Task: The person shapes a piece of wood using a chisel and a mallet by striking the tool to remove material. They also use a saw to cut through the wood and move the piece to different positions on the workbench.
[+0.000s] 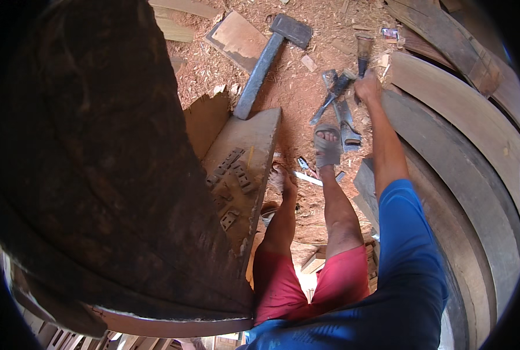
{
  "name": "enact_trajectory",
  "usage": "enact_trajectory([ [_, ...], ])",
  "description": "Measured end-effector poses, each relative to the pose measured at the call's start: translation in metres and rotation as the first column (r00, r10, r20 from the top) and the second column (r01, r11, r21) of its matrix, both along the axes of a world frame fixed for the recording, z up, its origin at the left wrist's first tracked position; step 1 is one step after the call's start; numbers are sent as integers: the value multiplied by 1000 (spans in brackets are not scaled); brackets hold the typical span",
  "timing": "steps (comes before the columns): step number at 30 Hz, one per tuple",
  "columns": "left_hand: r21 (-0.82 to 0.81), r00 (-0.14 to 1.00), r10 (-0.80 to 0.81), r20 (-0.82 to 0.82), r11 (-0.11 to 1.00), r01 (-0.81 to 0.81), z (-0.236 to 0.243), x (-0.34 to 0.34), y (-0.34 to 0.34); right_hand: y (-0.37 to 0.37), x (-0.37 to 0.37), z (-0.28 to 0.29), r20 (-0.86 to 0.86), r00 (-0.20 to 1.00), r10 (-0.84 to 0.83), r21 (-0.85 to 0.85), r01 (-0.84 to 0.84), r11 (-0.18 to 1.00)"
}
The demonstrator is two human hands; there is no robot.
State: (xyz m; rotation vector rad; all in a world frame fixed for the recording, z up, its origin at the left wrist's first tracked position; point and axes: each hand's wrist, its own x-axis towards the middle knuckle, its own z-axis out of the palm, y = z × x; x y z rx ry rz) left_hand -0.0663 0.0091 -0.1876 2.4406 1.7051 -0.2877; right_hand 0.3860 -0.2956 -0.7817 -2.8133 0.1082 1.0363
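Note:
My right hand reaches down to the ground at the end of my outstretched arm, its fingers closed around a chisel with a dark handle and a flared brownish end. Beside it lies another chisel-like tool with a black handle and a narrow blade. Under that tool is a handsaw, its grip lying near my sandalled foot. A long-handled sledgehammer rests farther left, its handle end against a wooden board. My left hand does not show; a large dark wooden panel fills the left side.
Several metal hinges lie on the board beside my legs. Curved planks are stacked along the right. Wood shavings cover the reddish ground, with a flat wooden offcut near the hammer and small tools between my feet.

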Motion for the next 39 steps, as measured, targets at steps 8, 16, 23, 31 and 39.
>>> enact_trajectory([
  [8,-10,998,25,49,1000,-24,-4,-2,7,-1,-66,34,-43,988,-145,152,150,977],
  [16,-10,999,-35,41,999,36,5,-16,14,14,0,23,-46,997,-64,-47,62,997],
  [23,-36,954,61,295,998,-52,-21,43,6,-31,-40,76,-391,908,-151,403,316,859],
  [31,51,930,-42,366,998,24,-43,35,16,-9,-131,335,-552,774,-309,511,608,608],
  [39,-651,711,503,491,754,-85,13,-55,23,53,-180,547,-295,952,-80,806,292,514],
])
